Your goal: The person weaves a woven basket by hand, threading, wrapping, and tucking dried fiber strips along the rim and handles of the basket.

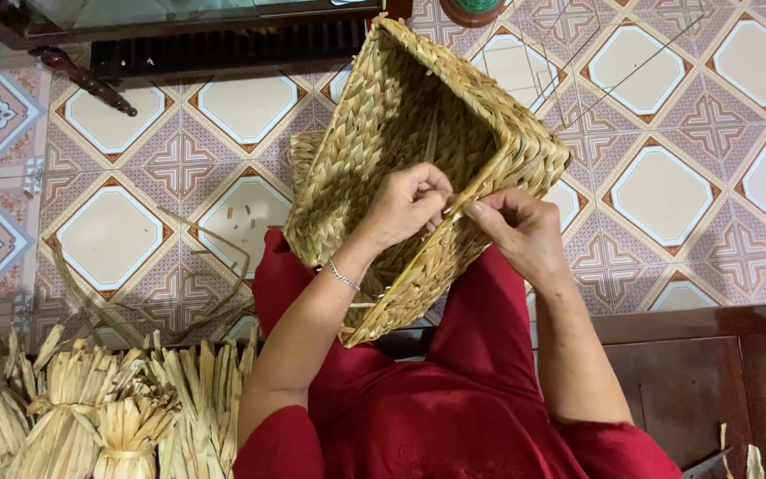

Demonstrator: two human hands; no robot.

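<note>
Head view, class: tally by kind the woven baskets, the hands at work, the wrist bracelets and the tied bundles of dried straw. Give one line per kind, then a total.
Woven basket: 1
Hands: 2, the left hand and right hand, both pinching strands at the basket rim
Bracelet: 1
Tied straw bundles: 3 clearly seen
Total: 7

My left hand [405, 206] curls in a pinch, fingertips bent toward my right. My right hand [516, 232] faces it, thumb and forefinger pressed together. Both forearms angle inward, wrists raised.
</note>
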